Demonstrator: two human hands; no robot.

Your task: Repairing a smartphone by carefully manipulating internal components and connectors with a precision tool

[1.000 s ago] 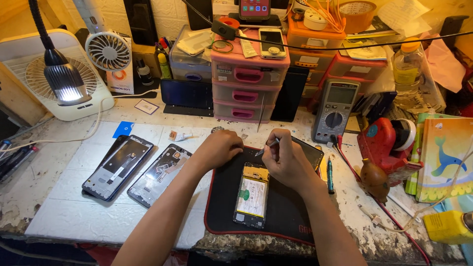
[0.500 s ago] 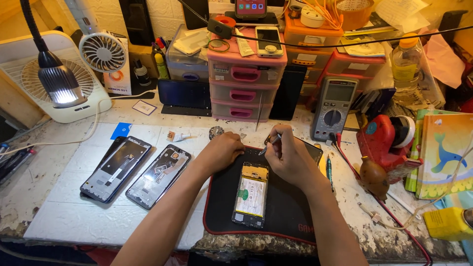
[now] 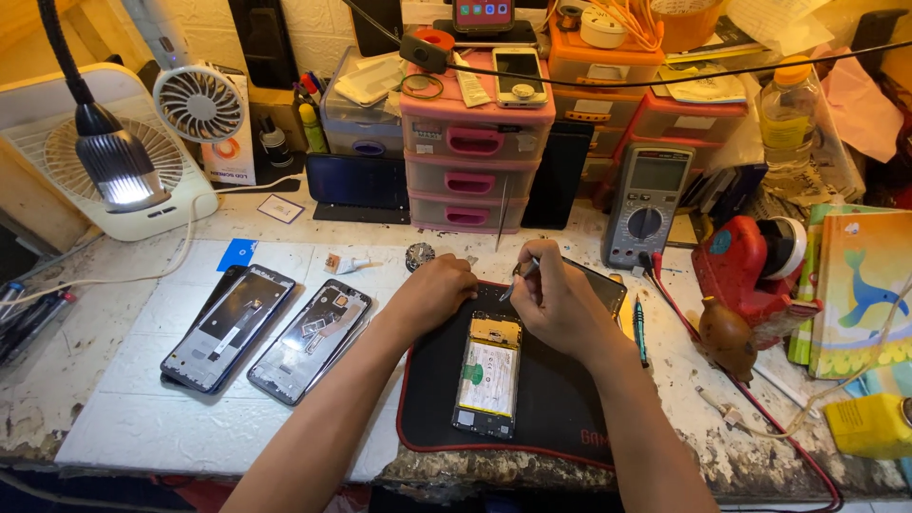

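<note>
A cluttered repair bench of pale, chipped tile is filling the view, backed by stacked pink and orange drawer units point(image 3: 475, 152) and lit from the far left by a gooseneck lamp point(image 3: 112, 166) with a small white fan point(image 3: 198, 103) beside it. Well to the left of the left hand point(image 3: 432, 294), two stripped phone frames point(image 3: 266, 328) are lying side by side on the tile, both tilted slightly.

The left hand is resting curled at the upper left edge of a black work mat point(image 3: 532, 399) with a red border, fingers tucked under; whether it is gripping anything I cannot tell. Just below and between the two hands, an opened phone point(image 3: 487, 375) is lying on the mat with its battery and board showing. Its long axis is running away from the person, and its top end is sitting right under the hands.

The right hand point(image 3: 556, 302) is pinching thin metal tweezers point(image 3: 521, 277), the tips angling down and to the left toward the phone's upper end. This hand is the nearer one to that end, almost directly above it.

Right of the right hand, a grey multimeter point(image 3: 648, 204) is propped up, then a red tape dispenser point(image 3: 746, 271), with a plastic bottle point(image 3: 785, 119) standing behind.
</note>
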